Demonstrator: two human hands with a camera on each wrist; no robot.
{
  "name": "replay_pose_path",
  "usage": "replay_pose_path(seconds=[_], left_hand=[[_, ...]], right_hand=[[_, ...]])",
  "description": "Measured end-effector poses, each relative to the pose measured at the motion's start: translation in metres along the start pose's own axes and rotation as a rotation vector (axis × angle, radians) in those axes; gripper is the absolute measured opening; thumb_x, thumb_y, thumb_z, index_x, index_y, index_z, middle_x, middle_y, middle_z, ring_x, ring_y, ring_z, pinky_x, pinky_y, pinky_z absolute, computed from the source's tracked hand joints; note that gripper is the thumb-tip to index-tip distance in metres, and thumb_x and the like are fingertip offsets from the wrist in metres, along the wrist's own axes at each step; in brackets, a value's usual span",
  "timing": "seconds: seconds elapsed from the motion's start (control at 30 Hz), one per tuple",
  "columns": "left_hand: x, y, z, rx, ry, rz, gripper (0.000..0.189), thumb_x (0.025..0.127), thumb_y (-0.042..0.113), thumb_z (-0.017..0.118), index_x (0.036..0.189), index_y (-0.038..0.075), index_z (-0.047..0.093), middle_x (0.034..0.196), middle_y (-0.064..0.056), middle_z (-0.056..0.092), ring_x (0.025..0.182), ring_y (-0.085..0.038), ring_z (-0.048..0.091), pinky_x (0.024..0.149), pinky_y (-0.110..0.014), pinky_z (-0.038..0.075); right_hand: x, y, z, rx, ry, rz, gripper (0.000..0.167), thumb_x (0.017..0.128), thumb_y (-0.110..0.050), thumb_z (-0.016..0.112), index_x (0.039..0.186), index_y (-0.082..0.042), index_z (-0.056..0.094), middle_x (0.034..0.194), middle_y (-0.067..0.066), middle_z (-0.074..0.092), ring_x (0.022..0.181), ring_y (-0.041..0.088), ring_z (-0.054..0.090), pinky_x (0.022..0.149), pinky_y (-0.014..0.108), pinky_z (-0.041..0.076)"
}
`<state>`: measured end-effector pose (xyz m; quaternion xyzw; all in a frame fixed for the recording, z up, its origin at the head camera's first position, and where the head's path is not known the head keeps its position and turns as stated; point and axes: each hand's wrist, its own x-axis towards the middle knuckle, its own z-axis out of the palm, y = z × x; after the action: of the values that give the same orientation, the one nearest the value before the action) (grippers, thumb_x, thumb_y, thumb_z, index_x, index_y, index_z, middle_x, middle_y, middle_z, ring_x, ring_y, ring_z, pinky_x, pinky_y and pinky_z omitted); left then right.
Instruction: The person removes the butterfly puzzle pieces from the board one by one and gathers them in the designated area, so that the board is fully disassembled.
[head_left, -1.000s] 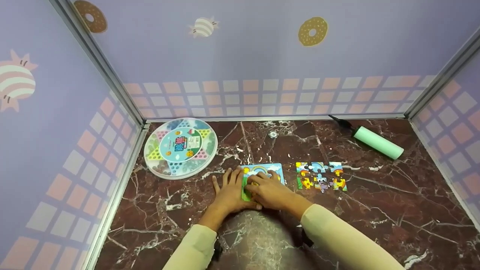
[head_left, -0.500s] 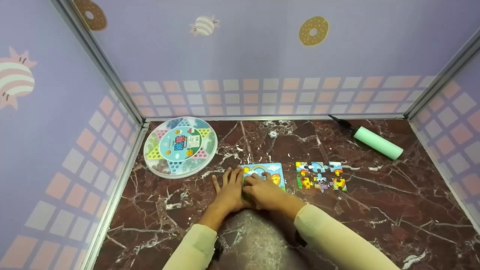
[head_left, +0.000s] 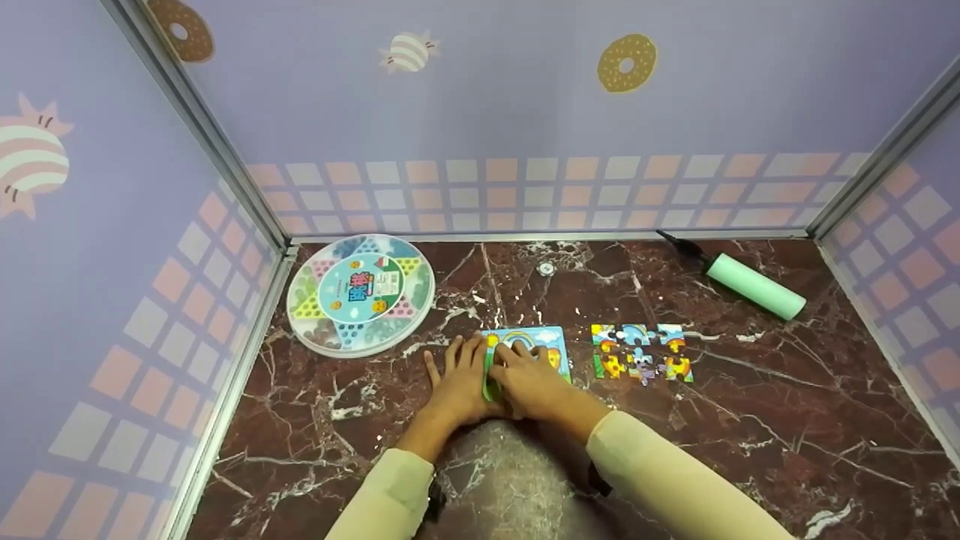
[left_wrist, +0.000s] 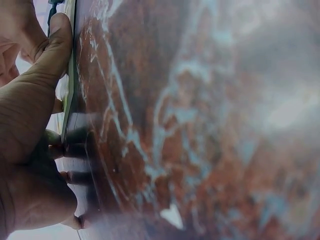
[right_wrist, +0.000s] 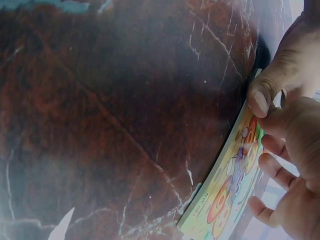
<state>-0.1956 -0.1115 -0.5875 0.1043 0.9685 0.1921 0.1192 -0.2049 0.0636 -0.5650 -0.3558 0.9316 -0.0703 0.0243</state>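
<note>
Both hands work the puzzle board point(head_left: 534, 346) on the marble table point(head_left: 750, 420) — left hand point(head_left: 459, 379) flat, fingers spread along its left edge, right hand point(head_left: 534, 382) curled, thumb pinching that edge — seemingly squaring it; next calls for steady hold.

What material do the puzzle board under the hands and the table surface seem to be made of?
The puzzle board looks like thin printed cardboard: it shows a flat edge and a glossy colour picture, though thin wood is possible. The table looks like polished dark red marble with white veins and reflections; it may be an imitation.
</note>
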Motion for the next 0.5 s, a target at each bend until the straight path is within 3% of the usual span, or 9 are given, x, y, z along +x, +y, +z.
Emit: replay_pose_path(seconds=[0.33, 0.5], left_hand=[[0.0028, -0.0043, 0.0048, -0.049, 0.012, 0.019, 0.137, 0.073, 0.068, 0.093, 0.177, 0.012, 0.025, 0.185, -0.008, 0.021, 0.173, -0.041, 0.010, 0.129, -0.083, -0.009], [0.0040, -0.0070, 0.0082, -0.073, 0.025, 0.024, 0.137, 0.071, 0.064, 0.095, 0.176, 0.010, 0.026, 0.185, -0.009, 0.022, 0.172, -0.041, 0.009, 0.129, -0.083, -0.011]], right_hand=[[0.0011, 0.0008, 0.0023, 0.029, 0.022, -0.018, 0.051, 0.077, -0.019, 0.094, 0.121, -0.009, 0.070, 0.135, 0.015, 0.059, 0.118, 0.036, 0.056, 0.090, 0.059, 0.057], [0.0012, 0.0017, 0.0039, 0.100, 0.045, -0.053, 0.051, 0.077, -0.013, 0.093, 0.121, -0.005, 0.068, 0.139, 0.022, 0.059, 0.117, 0.039, 0.062, 0.094, 0.056, 0.065]])
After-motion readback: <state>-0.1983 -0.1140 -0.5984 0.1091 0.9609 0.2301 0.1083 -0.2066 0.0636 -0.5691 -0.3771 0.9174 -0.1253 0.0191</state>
